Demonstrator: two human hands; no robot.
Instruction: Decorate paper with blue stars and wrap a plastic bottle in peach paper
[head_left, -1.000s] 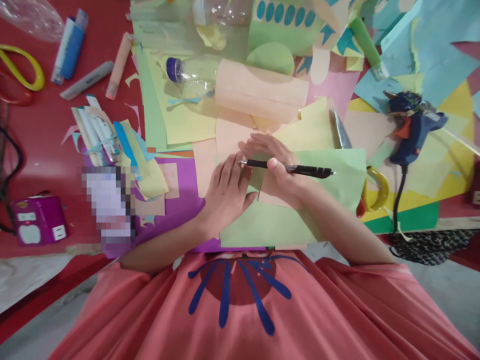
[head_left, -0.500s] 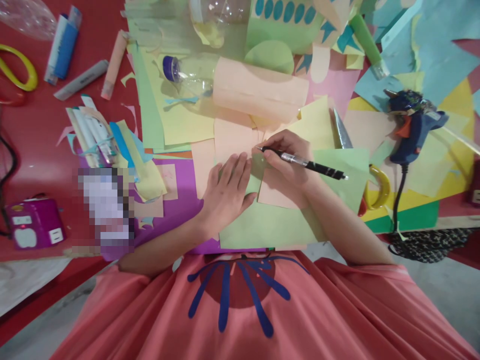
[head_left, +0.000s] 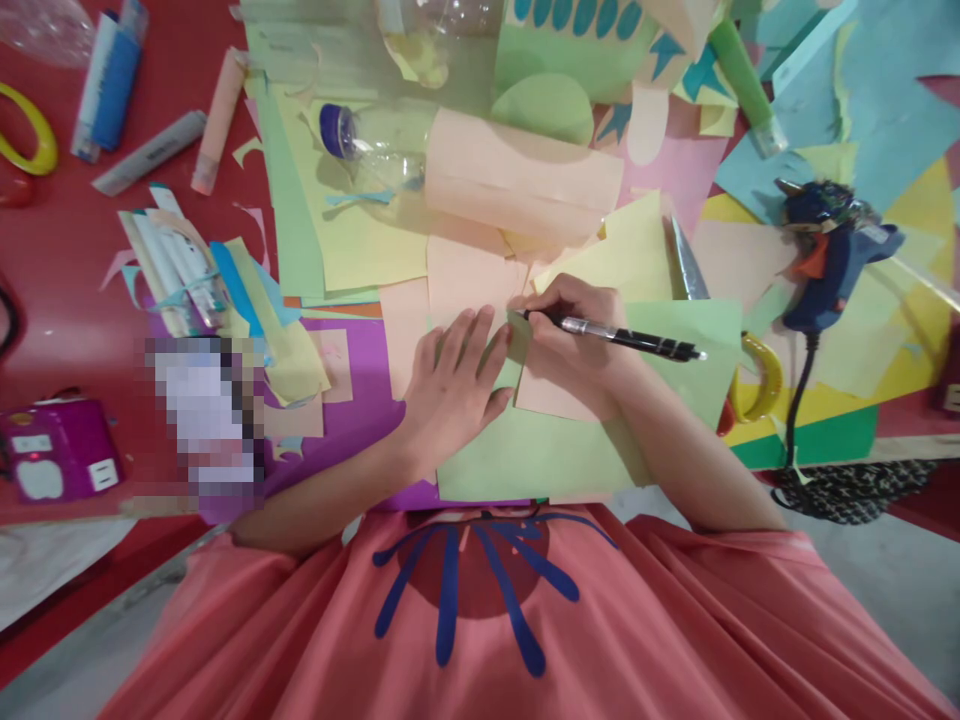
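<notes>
My left hand [head_left: 457,385] lies flat with its fingers apart on light green and peach paper. My right hand [head_left: 581,330] pinches a black and silver pen [head_left: 630,338], its tip on the paper just right of my left fingertips. Beneath both hands is a light green sheet [head_left: 540,460], with a peach piece [head_left: 555,385] partly under my right hand. Above them lies a clear bottle with a purple cap [head_left: 336,130], its body wrapped in peach paper [head_left: 517,180].
A blue glue gun [head_left: 825,270] and yellow-handled scissors [head_left: 761,380] lie at the right. Markers [head_left: 176,270], a pixelated phone-like object [head_left: 206,415] and a purple box [head_left: 64,450] are at the left. Paper scraps surround the bottle.
The pen and my right fingertips have moved slightly down, and the pen lies a little flatter. My left hand stays in place. The view has shifted slightly.
</notes>
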